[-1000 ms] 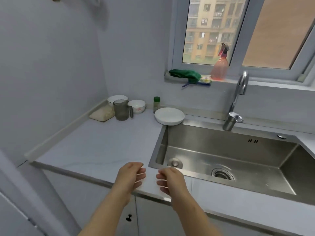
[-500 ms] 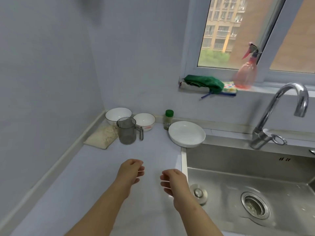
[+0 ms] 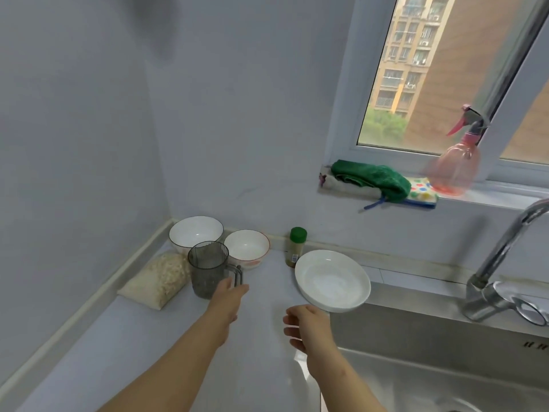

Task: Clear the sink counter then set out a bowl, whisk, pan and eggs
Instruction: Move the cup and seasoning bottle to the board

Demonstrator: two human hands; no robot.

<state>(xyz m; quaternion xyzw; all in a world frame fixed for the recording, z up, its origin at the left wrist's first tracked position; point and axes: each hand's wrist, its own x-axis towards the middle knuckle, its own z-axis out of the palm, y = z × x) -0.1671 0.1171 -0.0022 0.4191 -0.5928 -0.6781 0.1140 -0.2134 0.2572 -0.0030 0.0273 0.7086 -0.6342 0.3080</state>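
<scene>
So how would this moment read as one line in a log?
stage: clearing counter | left hand: extended to grey jug handle, no grip seen | right hand: loosely curled beside white plate, empty

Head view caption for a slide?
Left hand at the handle of the grey jug, right hand near the white plate beside the sink.

Soft daylight from window (image 3: 421, 72); slight motion blur; wide-angle bending at edges.
</scene>
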